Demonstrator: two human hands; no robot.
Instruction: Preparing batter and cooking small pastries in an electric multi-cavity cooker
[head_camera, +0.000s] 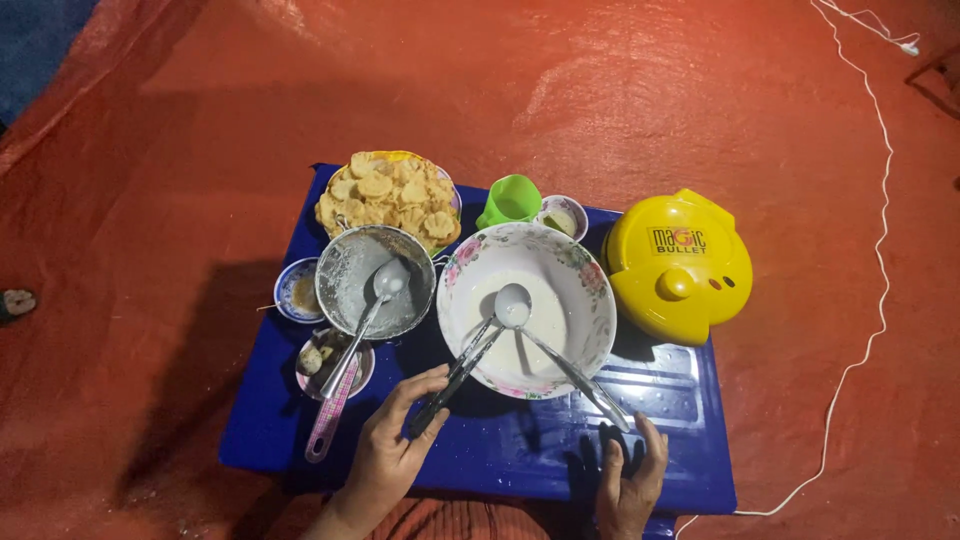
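Blue table (560, 455) on red floor covering (200, 150); white bowl (590, 300) with pink floral rim; yellow lidded appliance (678, 265); green cup (511, 199).

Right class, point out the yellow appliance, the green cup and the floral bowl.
yellow appliance (678, 268), head view, lid centre.
green cup (512, 199), head view, inner wall.
floral bowl (577, 270), head view, right rim.

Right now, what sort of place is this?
Probably a home floor-level cooking spot: a low blue table on a red floor covering, holding a floral bowl of white batter, a plate of fried pieces and a yellow electric cooker.
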